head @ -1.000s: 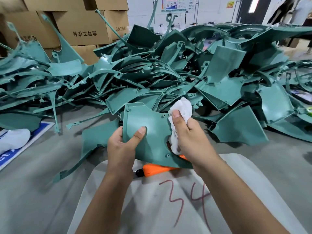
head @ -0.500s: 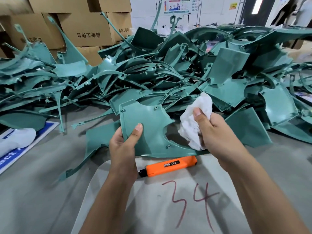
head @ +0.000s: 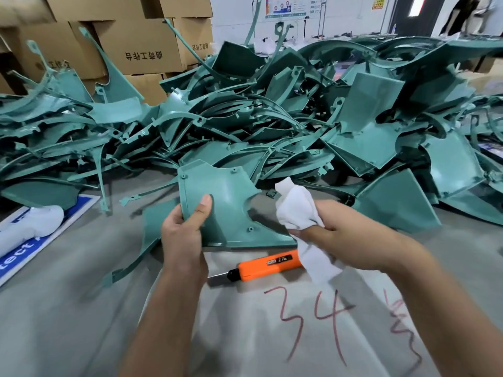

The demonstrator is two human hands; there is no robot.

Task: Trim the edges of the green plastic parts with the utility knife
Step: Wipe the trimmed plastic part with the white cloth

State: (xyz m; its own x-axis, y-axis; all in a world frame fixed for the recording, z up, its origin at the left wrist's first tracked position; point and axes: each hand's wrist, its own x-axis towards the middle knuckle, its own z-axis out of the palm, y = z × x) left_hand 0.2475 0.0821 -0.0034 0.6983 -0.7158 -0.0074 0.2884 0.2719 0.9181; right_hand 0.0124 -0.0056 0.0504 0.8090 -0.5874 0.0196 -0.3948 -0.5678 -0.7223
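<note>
Above the near middle of the grey surface (head: 68,308), the left hand (head: 183,235) grips a green plastic part (head: 228,205) by its left edge, thumb on its face, fingers curled behind. The right hand (head: 351,240) clutches a white cloth (head: 299,213) at the part's lower right tip. The orange utility knife (head: 268,266) lies just below, blade out, untouched. Behind, a pile of green parts (head: 272,118) spreads toward the far edge.

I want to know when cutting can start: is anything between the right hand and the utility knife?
Yes. The right hand grips a white cloth, whose tail hangs over the rear end of the orange utility knife lying on the white surface. The left hand holds the green part.
</note>
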